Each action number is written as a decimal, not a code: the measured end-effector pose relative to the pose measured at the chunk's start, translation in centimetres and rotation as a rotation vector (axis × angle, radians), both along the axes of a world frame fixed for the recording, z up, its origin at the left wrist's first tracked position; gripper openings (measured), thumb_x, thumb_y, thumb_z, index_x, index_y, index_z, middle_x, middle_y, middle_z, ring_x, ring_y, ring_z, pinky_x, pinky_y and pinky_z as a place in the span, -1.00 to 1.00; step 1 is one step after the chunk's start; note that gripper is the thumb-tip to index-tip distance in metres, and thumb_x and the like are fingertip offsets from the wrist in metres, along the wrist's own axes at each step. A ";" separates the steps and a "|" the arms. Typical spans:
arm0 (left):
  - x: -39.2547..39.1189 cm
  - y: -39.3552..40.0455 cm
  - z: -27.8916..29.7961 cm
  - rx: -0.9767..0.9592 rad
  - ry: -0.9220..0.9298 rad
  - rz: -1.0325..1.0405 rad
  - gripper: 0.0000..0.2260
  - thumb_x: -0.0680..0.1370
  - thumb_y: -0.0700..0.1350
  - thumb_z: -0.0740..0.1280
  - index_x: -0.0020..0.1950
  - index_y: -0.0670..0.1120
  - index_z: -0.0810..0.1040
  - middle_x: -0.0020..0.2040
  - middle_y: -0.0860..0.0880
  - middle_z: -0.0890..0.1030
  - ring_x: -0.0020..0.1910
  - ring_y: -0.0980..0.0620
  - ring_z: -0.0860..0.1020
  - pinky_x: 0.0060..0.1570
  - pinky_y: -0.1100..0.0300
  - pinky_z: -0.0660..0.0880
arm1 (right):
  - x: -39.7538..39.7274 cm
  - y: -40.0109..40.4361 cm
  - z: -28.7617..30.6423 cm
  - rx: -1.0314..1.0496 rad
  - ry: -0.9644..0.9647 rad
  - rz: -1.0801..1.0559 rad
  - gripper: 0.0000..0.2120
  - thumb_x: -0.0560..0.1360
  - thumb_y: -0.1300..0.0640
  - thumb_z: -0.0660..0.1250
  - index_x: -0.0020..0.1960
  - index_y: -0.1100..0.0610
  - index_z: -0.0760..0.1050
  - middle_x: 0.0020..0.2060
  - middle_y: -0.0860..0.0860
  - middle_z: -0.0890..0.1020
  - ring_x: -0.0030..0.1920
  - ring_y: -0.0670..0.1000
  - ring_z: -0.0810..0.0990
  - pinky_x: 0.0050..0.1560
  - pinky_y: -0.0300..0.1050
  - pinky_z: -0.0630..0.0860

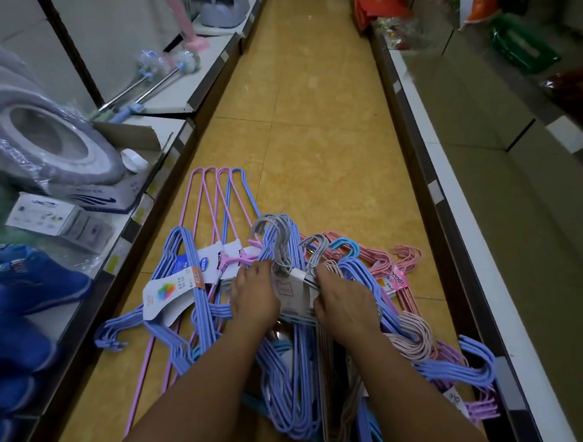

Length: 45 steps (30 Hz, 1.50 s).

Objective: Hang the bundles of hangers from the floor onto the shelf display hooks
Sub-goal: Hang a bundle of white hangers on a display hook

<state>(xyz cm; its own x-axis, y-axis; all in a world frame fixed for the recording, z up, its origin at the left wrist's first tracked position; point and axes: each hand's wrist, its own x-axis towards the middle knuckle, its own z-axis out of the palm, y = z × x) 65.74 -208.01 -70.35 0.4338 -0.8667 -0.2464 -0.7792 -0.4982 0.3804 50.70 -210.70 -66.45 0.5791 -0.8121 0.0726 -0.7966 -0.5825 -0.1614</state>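
Grey hanger bundle sits gripped from both sides: left hand fingers curl onto its paper band, right hand curls round the other end. Its hooks point up and away down the aisle, long axis running toward the person. It rests atop a pile on the yellow tile floor: several blue bundles, at least two pink bundles, exact count unclear. Four long pink and blue rods lie lengthwise beyond. Left shelf holds two white boxes; right shelf flanks.
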 end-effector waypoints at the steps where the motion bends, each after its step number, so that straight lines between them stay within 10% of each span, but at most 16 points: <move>1: 0.1 -0.1 0.3 -0.026 -0.032 0.007 -0.58 0.50 -0.22 0.24 0.36 -0.06 0.34 0.31 -0.13 0.44 0.33 -0.15 0.34 0.30 -0.02 0.28 | 0.0 0.0 0.1 0.003 -0.006 0.008 -0.75 0.45 0.16 0.31 0.11 0.15 0.41 -0.16 0.09 0.62 -0.24 0.20 0.60 -0.36 -0.10 0.25; 14: 2.0 2.9 14.8 0.016 -0.066 -0.103 -0.61 0.50 -0.30 0.24 0.32 -0.10 0.36 0.16 -0.15 0.48 0.12 -0.20 0.47 -0.05 0.01 0.38 | 0.3 1.5 14.8 -0.006 0.152 0.028 -0.67 0.14 0.17 0.58 -0.22 0.06 0.49 -0.45 -0.02 0.53 -0.53 0.05 0.50 -0.48 -0.24 0.07; 19: 2.5 4.7 24.0 -0.015 -0.007 -0.057 -0.74 0.52 -0.25 0.23 0.18 -0.04 0.44 0.03 -0.11 0.53 -0.02 -0.18 0.52 -0.16 0.02 0.42 | 1.8 1.9 23.9 0.078 0.166 0.031 -0.70 0.51 0.16 0.26 0.23 0.09 0.44 0.12 0.06 0.54 0.14 0.13 0.51 0.12 -0.01 0.37; 33: 4.9 12.9 47.2 -0.063 0.035 0.127 -0.79 0.60 -0.15 0.14 0.16 -0.01 0.50 0.05 -0.06 0.61 0.00 -0.12 0.56 -0.19 0.08 0.43 | 7.0 7.1 47.1 0.159 0.162 -0.002 -0.83 0.53 0.23 0.18 0.08 0.12 0.48 -0.01 0.07 0.58 0.00 0.13 0.57 -0.24 -0.12 0.29; 45: 2.5 24.8 54.0 -0.080 0.067 0.560 -0.76 0.58 -0.12 0.17 0.17 0.03 0.56 0.07 -0.09 0.64 0.04 -0.16 0.58 -0.12 0.10 0.45 | 8.0 15.6 53.7 0.188 0.214 0.409 -0.77 0.50 0.24 0.23 0.14 0.15 0.48 0.01 0.11 0.61 0.01 0.15 0.59 -0.19 -0.14 0.33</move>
